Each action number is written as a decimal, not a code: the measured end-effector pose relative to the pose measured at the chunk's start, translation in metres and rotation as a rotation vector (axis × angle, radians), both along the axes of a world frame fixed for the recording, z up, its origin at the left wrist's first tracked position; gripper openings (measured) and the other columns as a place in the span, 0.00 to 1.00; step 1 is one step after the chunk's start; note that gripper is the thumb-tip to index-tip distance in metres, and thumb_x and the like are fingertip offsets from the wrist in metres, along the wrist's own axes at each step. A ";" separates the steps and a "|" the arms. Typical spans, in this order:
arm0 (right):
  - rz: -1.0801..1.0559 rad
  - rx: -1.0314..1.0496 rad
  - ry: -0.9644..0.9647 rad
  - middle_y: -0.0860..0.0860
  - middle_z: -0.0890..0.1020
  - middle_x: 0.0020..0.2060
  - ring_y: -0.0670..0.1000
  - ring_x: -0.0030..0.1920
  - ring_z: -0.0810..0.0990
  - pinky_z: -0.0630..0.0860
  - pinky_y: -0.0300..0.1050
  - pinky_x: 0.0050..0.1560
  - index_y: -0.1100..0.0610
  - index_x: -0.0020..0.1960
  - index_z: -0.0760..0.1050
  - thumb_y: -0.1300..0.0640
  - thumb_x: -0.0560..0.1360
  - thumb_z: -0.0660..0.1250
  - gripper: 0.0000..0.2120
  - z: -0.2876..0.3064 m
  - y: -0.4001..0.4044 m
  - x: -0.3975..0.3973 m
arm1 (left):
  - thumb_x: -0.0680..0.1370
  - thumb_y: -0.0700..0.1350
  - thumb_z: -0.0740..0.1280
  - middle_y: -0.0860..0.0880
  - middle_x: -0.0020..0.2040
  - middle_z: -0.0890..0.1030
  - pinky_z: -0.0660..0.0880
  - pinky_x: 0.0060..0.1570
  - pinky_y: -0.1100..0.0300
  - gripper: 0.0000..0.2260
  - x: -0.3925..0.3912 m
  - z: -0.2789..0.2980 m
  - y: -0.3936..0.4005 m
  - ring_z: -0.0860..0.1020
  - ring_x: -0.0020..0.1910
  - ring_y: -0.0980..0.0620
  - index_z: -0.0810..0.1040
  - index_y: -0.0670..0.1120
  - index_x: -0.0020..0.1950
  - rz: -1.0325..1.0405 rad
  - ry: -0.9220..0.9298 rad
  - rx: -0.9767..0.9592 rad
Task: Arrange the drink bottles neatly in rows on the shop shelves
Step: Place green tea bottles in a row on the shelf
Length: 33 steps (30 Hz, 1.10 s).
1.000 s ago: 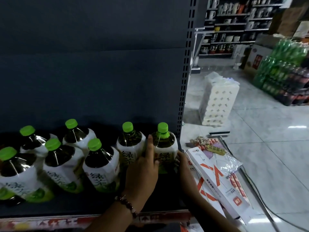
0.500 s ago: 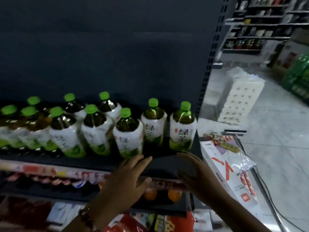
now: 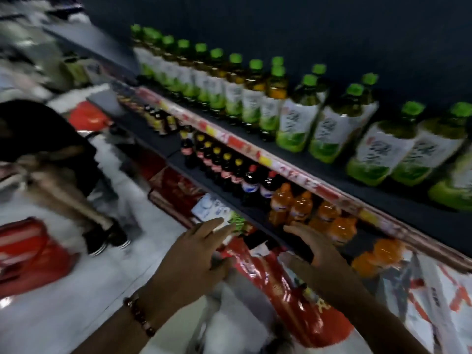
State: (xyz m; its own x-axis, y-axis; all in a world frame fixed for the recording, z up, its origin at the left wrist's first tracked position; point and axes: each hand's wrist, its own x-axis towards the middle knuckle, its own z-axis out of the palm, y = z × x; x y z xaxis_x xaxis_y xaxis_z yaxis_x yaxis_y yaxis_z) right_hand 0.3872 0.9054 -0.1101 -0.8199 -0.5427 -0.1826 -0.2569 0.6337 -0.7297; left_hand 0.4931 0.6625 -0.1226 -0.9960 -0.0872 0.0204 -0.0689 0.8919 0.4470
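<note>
A long row of green-capped tea bottles (image 3: 296,118) with white and green labels stands on the upper dark shelf (image 3: 398,210), running from upper left to the right edge. On the shelf below stand dark cola bottles (image 3: 251,181) and orange drink bottles (image 3: 301,208). My left hand (image 3: 194,256) hangs open in the lower middle, fingers spread, a bead bracelet on the wrist. My right hand (image 3: 319,249) is open beside it, just below the orange bottles. Neither hand holds anything. The whole view is tilted and blurred.
Another person (image 3: 46,159) in dark clothes crouches at the left on the pale floor. A red bag (image 3: 28,254) lies at the far left. Red plastic-wrapped packs (image 3: 283,287) sit on the floor under my hands, and white-and-red packaging (image 3: 439,302) lies at the lower right.
My hands have left the upper shelf and dropped to the level of the lower shelf. The view has swung left and down, showing the lower shelves and another person.
</note>
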 end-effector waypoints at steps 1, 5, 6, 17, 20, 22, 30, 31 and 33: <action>0.035 -0.016 -0.017 0.34 0.62 0.65 0.37 0.66 0.61 0.61 0.37 0.61 0.40 0.70 0.64 0.45 0.75 0.69 0.26 0.001 -0.016 0.009 | 0.74 0.65 0.55 0.57 0.75 0.66 0.67 0.68 0.57 0.29 0.021 0.001 -0.013 0.65 0.72 0.54 0.65 0.59 0.75 0.046 0.005 -0.005; 0.150 -0.078 -0.006 0.34 0.66 0.67 0.37 0.69 0.64 0.63 0.41 0.68 0.36 0.64 0.68 0.34 0.67 0.66 0.27 0.004 -0.072 0.038 | 0.76 0.60 0.64 0.55 0.73 0.70 0.64 0.64 0.63 0.26 0.090 0.005 -0.059 0.70 0.69 0.52 0.68 0.57 0.74 0.232 0.002 -0.047; 0.177 -0.076 0.004 0.34 0.67 0.67 0.37 0.69 0.64 0.63 0.41 0.69 0.36 0.64 0.69 0.35 0.66 0.67 0.27 0.004 -0.082 0.043 | 0.77 0.60 0.65 0.55 0.74 0.68 0.63 0.65 0.63 0.27 0.103 0.005 -0.069 0.68 0.71 0.52 0.67 0.58 0.75 0.267 -0.010 -0.048; 0.417 0.032 0.048 0.32 0.61 0.70 0.34 0.69 0.58 0.60 0.37 0.66 0.40 0.73 0.65 0.47 0.76 0.68 0.27 -0.024 -0.181 0.017 | 0.76 0.65 0.61 0.54 0.71 0.73 0.71 0.65 0.55 0.28 0.120 -0.009 -0.139 0.71 0.69 0.51 0.68 0.58 0.74 0.465 -0.082 -0.094; 0.443 0.048 0.074 0.34 0.61 0.71 0.36 0.70 0.58 0.58 0.37 0.68 0.40 0.72 0.65 0.45 0.75 0.68 0.27 -0.035 -0.208 -0.012 | 0.76 0.66 0.60 0.54 0.71 0.73 0.70 0.64 0.57 0.28 0.089 -0.011 -0.163 0.72 0.68 0.52 0.68 0.58 0.74 0.464 -0.125 -0.133; 0.467 0.066 0.097 0.36 0.60 0.73 0.41 0.73 0.58 0.60 0.42 0.72 0.40 0.73 0.64 0.42 0.75 0.67 0.28 -0.042 -0.226 -0.038 | 0.76 0.66 0.59 0.54 0.72 0.72 0.71 0.63 0.56 0.28 0.060 -0.010 -0.181 0.71 0.69 0.51 0.67 0.58 0.74 0.454 -0.144 -0.154; 0.487 0.027 0.076 0.39 0.61 0.75 0.42 0.75 0.58 0.61 0.49 0.74 0.42 0.74 0.64 0.41 0.75 0.65 0.29 -0.040 -0.291 -0.143 | 0.77 0.60 0.64 0.52 0.72 0.71 0.71 0.64 0.57 0.27 -0.050 0.015 -0.240 0.72 0.68 0.52 0.67 0.55 0.75 0.389 -0.186 -0.212; 0.483 0.021 0.073 0.39 0.60 0.75 0.42 0.75 0.58 0.62 0.49 0.74 0.41 0.74 0.64 0.41 0.74 0.65 0.29 -0.039 -0.299 -0.151 | 0.77 0.60 0.65 0.52 0.73 0.71 0.71 0.64 0.57 0.27 -0.058 0.015 -0.248 0.71 0.69 0.51 0.66 0.55 0.75 0.385 -0.188 -0.213; 0.478 0.019 0.065 0.38 0.60 0.75 0.42 0.75 0.58 0.63 0.51 0.74 0.41 0.74 0.63 0.39 0.74 0.64 0.30 -0.037 -0.315 -0.163 | 0.77 0.61 0.63 0.52 0.74 0.69 0.72 0.65 0.56 0.27 -0.073 0.014 -0.265 0.71 0.69 0.51 0.65 0.56 0.75 0.370 -0.190 -0.206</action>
State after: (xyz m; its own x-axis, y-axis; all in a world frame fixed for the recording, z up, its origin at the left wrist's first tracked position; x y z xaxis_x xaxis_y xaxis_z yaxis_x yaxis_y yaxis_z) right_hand 0.2245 0.5904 -0.1475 -0.4893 -0.8587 -0.1526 -0.5676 0.4464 -0.6918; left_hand 0.4197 0.3975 -0.1084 -0.8865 -0.4505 -0.1053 -0.4626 0.8609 0.2116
